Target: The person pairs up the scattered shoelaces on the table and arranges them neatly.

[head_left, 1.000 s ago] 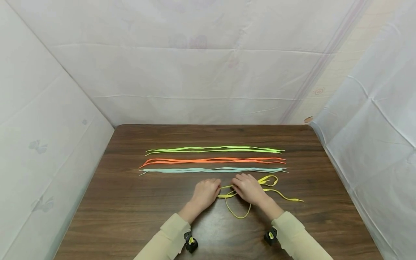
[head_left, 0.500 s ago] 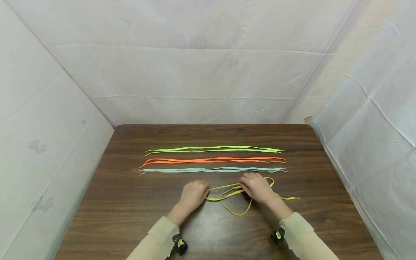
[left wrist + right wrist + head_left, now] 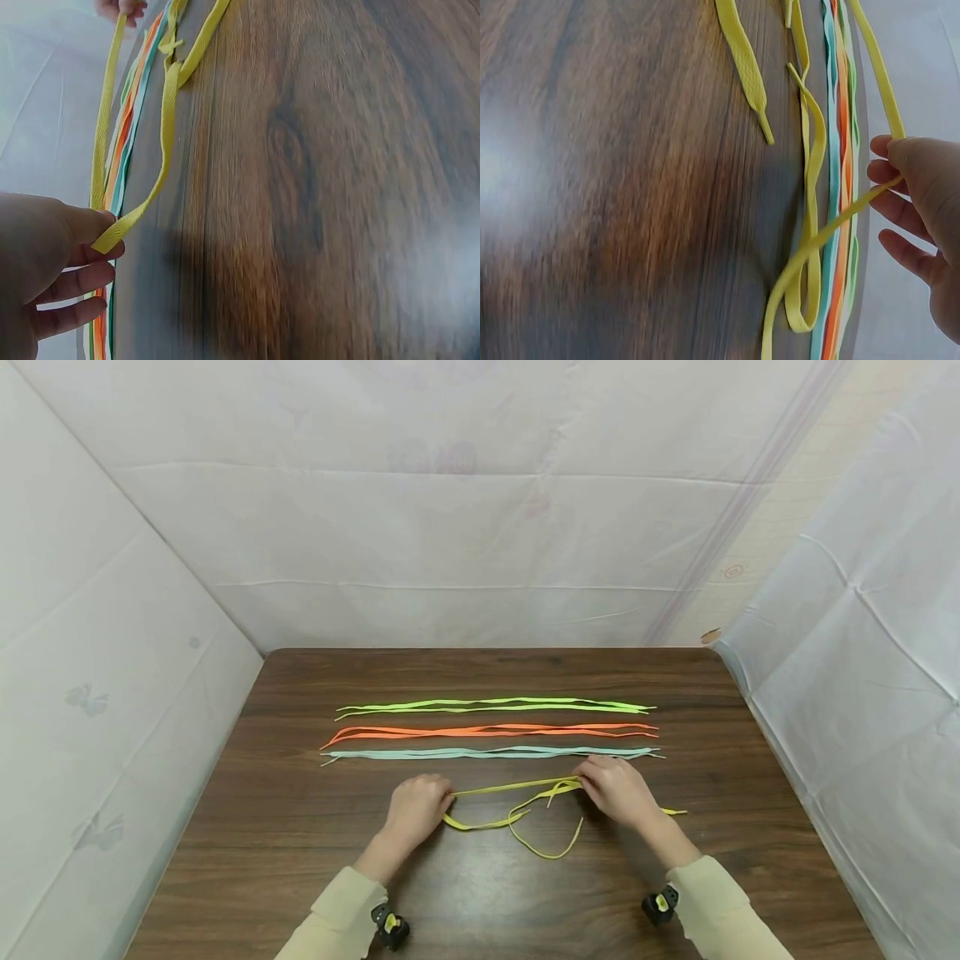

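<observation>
My left hand [image 3: 418,807] pinches a flat yellow shoelace [image 3: 517,786] between thumb and fingertips. The other end of that taut stretch is pinched by my right hand [image 3: 615,789]. From the left fingertips a second length of yellow lace [image 3: 167,127] droops to the tabletop. Below the right hand, more yellow lace [image 3: 817,157] lies folded and looped, with a narrow tip showing. One yellow end pokes out to the right, past the right wrist. In both wrist views the remaining fingers are spread loosely away from the lace.
Beyond the hands, three pairs of laces lie straight in rows: light blue [image 3: 420,754] nearest, orange [image 3: 450,731] in the middle, bright green [image 3: 525,699] farthest. They rest on a dark wood-grain table [image 3: 300,843]. White sheets [image 3: 450,543] hang behind and at both sides.
My hands have drawn apart, left hand to the left and right hand to the right. The yellow lace between them has stretched out, and its loops have loosened.
</observation>
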